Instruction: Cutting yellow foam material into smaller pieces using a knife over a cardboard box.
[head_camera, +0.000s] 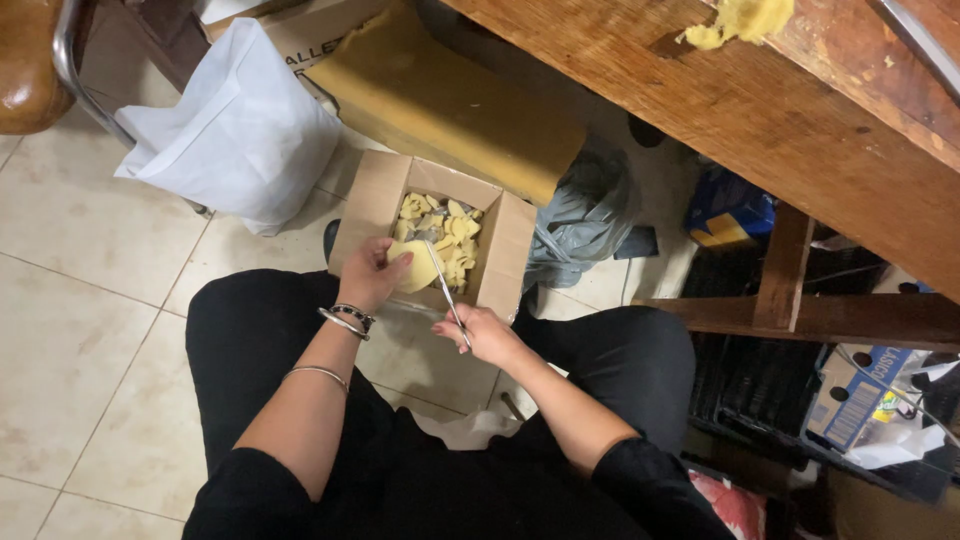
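Left hand (372, 268) is wrapped around a yellow foam piece (418, 270), holding it right over the open cardboard box (510, 250) between the knees; right hand (482, 332) is closed on the handles of slim scissors (444, 288), blades reaching up against the foam. Inside the box, a heap of yellow foam scraps (452, 232); a white bag (240, 130) sits on the tiled floor to the left, a wooden table (760, 110) looms to the right
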